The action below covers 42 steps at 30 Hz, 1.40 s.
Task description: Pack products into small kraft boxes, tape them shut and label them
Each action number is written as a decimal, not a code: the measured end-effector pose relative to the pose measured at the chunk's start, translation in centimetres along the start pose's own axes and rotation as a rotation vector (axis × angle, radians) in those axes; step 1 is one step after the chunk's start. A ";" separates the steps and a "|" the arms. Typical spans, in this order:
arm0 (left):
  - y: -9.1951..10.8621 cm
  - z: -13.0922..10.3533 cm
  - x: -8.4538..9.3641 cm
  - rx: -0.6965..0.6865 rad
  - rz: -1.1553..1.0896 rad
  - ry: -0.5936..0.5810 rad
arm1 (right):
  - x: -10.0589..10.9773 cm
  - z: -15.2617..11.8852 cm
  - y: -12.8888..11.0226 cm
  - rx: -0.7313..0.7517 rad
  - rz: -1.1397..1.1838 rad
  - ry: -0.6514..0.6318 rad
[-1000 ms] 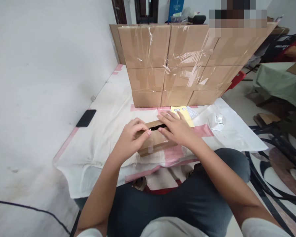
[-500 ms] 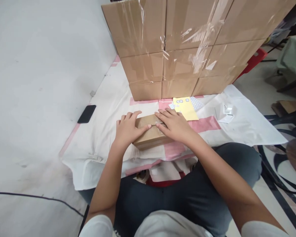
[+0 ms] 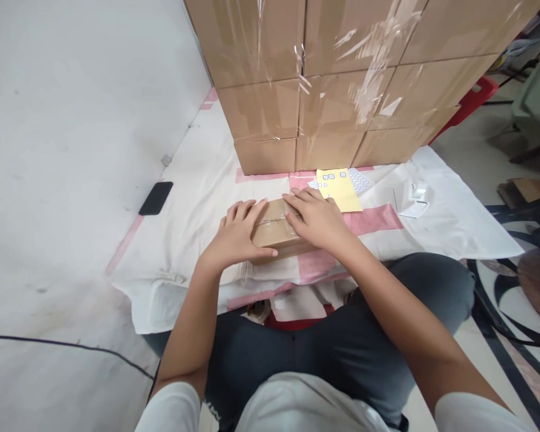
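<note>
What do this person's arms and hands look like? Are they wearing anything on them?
The left grip and right grip are ordinary bare hands, with fingers and thumbs. I see no gloves, rings or watch. The forearms are bare too, without cables. Higher up are short, plain, whitish sleeves.

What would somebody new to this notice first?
Probably the tall stack of taped cardboard boxes at the far side of the cloth-covered table. In front of it, the small carton has the left hand on its left end and the right hand on its right. A black phone lies at the table's left edge.
</note>
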<state>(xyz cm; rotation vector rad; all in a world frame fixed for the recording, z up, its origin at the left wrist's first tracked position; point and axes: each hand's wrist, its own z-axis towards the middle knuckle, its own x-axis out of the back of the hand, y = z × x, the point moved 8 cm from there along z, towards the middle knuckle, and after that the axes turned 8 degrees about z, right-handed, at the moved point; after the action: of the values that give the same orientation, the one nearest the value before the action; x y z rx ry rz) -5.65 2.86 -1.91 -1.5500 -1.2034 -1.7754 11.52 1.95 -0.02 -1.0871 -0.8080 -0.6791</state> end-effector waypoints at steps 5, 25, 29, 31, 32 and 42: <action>-0.8 -0.8 0.6 0.029 -0.003 0.070 | 4.0 0.1 10.1 -0.156 0.384 0.256; -7.5 -0.5 1.1 0.175 0.058 0.173 | 2.1 7.0 28.0 -0.716 -0.262 -0.113; -7.4 -0.4 1.2 0.170 0.077 0.214 | 1.2 6.0 28.8 -0.815 -0.136 -0.127; -7.3 -0.2 1.2 0.173 0.087 0.221 | 0.7 5.7 28.8 -0.830 -0.070 -0.130; -7.2 -0.2 1.1 0.172 0.091 0.222 | 0.6 5.5 28.8 -0.844 -0.053 -0.128; -6.5 -0.3 1.0 0.150 0.101 0.293 | 0.7 4.5 26.6 -0.962 -0.161 -0.173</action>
<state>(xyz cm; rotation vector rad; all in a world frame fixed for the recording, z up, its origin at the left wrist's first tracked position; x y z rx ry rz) -11.33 5.96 -2.89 -1.1960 -1.0686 -1.7312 32.37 14.70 -11.36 -1.9778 -0.7198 -1.1750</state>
